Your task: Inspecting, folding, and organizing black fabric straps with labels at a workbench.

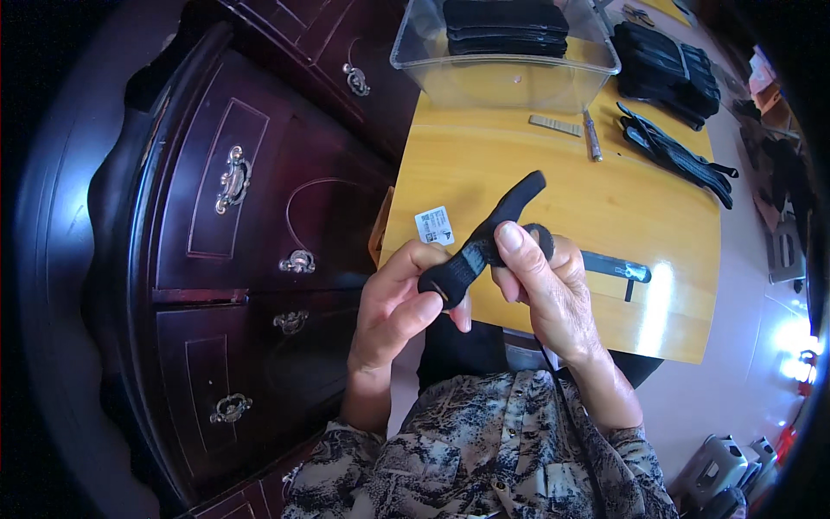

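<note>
Both hands hold a black fabric strap (pixel 517 197) above the near part of the yellow table. My left hand (pixel 391 310) is closed on its lower, wider end, thumb in front, beside a small slit in the fabric. My right hand (pixel 556 298) pinches the strap's middle with the thumb on top; a black curled part shows behind that thumb. The strap's free end points up and away to the right. Just beyond my left fingers is a white printed label (pixel 435 227); I cannot tell whether it is attached. A flat black strip (pixel 616 266) lies to the right, partly behind my right hand.
A clear plastic bin (pixel 510 82) with stacked black pieces stands at the table's far side. Black bundles (pixel 666 73) and loose straps (pixel 679 156) lie right of it. A tan strip (pixel 555 126) and a slim pen-like tool (pixel 592 138) lie nearer. Dark wooden cabinets (pixel 251 208) border the left.
</note>
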`<move>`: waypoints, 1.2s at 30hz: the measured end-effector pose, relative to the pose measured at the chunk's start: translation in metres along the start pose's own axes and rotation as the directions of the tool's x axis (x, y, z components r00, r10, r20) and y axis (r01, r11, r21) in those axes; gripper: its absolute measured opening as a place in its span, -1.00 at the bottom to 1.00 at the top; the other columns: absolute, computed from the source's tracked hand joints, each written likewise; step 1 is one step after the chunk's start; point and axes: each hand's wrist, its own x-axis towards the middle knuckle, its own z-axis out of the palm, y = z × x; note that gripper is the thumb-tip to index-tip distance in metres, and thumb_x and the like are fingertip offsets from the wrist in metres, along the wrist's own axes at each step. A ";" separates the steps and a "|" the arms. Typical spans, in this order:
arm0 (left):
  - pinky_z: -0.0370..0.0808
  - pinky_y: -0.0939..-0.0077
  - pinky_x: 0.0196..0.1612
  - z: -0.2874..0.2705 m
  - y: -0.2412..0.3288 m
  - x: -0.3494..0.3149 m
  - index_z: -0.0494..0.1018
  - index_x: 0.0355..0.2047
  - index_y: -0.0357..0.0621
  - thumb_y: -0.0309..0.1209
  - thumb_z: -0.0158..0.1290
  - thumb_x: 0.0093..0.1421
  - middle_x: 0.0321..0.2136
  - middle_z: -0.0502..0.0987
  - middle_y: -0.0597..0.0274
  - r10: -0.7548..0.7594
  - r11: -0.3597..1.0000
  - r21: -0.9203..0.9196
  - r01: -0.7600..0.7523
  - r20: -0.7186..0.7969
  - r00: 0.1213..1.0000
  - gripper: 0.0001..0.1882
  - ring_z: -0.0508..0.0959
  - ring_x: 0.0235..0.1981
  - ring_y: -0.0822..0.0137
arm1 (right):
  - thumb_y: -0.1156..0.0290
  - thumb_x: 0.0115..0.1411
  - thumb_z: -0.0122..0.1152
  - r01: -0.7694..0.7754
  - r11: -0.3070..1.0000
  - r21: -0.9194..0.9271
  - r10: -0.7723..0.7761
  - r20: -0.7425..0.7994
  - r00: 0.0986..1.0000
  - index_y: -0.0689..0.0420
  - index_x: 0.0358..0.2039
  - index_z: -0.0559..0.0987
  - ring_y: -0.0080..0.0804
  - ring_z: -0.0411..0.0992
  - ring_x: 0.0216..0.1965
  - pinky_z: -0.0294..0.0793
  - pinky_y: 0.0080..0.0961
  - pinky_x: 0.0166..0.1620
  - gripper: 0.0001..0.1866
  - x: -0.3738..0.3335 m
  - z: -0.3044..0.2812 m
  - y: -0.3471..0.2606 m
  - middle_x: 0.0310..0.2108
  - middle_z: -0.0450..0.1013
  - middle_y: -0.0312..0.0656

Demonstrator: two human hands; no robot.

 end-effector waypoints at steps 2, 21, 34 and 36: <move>0.41 0.54 -0.34 -0.004 0.002 -0.003 0.28 -0.23 -0.30 -0.44 -0.12 0.19 -0.46 0.43 0.15 0.026 1.000 0.007 -0.026 -0.002 1.000 -0.81 0.47 -0.45 0.41 | 0.13 0.32 -0.07 0.074 0.997 -0.029 -0.073 0.052 0.996 0.12 -0.73 0.35 -0.73 0.07 -0.65 0.04 -0.69 -0.57 -0.50 0.003 -0.001 0.008 -0.74 0.15 -0.47; 0.40 0.56 -0.25 -0.006 -0.001 -0.007 0.31 -0.18 -0.36 -0.48 -0.01 0.13 -0.39 0.44 0.17 0.243 0.859 0.487 -0.160 -0.113 0.963 -0.73 0.49 -0.37 0.43 | 0.36 0.07 0.25 0.536 0.657 -0.530 -0.547 0.153 0.823 0.23 -0.38 0.54 -0.27 0.44 -0.39 0.42 -0.45 -0.34 -0.80 0.015 -0.004 0.040 -0.40 0.46 -0.12; 0.46 0.62 -0.23 0.006 -0.003 0.001 0.29 -0.14 -0.37 -0.56 0.10 0.12 -0.31 0.48 0.14 -0.032 0.952 0.283 0.120 -0.296 0.955 -0.68 0.52 -0.33 0.44 | 0.29 -0.05 0.25 0.506 0.193 -0.841 -0.652 0.275 0.706 0.02 -0.16 0.58 -0.51 0.41 -0.29 0.50 -0.65 -0.34 -0.63 0.015 -0.011 0.055 0.02 0.41 -0.40; 0.47 0.61 -0.24 0.006 -0.004 -0.001 0.29 -0.12 -0.37 -0.55 0.09 0.13 -0.31 0.48 0.13 -0.070 0.964 0.224 0.147 -0.317 0.946 -0.68 0.52 -0.33 0.43 | 0.30 -0.02 0.25 0.508 0.229 -0.830 -0.654 0.255 0.712 0.03 -0.17 0.58 -0.50 0.41 -0.28 0.51 -0.63 -0.34 -0.65 0.014 -0.012 0.057 0.02 0.41 -0.39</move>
